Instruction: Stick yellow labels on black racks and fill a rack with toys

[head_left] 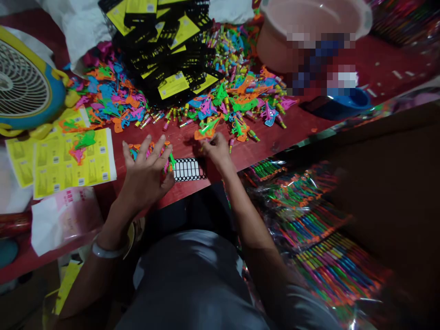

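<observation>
My left hand (146, 172) lies with its fingers spread over a row of small coloured plastic pieces (135, 147), partly hiding them. Beside its thumb, the bare end of a black plastic grid rack (189, 169) shows white slots at the table's front edge. My right hand (216, 149) is closed in a pinch on orange and green plastic pieces (207, 128), just beyond the rack. Past it, a heap of bright plastic pieces and short striped sticks (237, 94) covers part of the red table (268, 137). The exact shape of the pinched pieces is unclear.
Black racks with yellow cards (173, 85) are piled at the back. On the left are a fan (24, 87), yellow printed sheets (74, 169) and a pink-white packet (77, 213). A pink tub (275, 46) and blue scoop (350, 103) stand right; bagged coloured sticks (337, 261) lie below.
</observation>
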Demonstrator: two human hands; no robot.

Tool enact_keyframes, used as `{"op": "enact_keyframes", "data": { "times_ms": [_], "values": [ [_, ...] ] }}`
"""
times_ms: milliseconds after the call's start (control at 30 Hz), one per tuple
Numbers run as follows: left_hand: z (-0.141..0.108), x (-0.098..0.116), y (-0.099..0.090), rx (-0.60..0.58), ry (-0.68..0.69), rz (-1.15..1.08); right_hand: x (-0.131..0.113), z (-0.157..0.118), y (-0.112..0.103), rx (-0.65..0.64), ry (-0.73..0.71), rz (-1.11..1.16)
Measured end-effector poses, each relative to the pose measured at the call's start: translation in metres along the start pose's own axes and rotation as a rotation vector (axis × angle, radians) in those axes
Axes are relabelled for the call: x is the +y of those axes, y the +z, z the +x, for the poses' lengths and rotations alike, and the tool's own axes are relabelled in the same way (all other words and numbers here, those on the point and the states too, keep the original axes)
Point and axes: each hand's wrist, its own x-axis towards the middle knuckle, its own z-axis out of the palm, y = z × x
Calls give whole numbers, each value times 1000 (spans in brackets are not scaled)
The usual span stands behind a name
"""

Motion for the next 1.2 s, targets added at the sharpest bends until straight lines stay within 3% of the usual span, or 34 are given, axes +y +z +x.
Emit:
{"op": "enact_keyframes", "data": {
  "times_ms": [200,300,367,500,600,733,967,1200],
  "values": [
    [1,-1,-1,-9,2,16,-1,-77,22,-396,176,402],
    [2,-2,-1,-21,11,26,-1,-95,26,-465,221,483],
    [2,-2,-1,-22,19,27,0,-101,29,-441,201,492],
    [1,-2,-2,-21,24,19,-1,-110,40,-303,117,399],
    [1,-2,-2,-25,20,14,-1,-116,48,-276,95,351],
    [1,-2,-1,-31,19,15,1,-117,49,-339,59,282],
    [2,-2,-2,-34,2,-4,-14,-105,35,-435,-224,-267],
    [3,-1,1,-16,-8,-31,-25,-99,33,-509,-265,-358]
  ]
}}
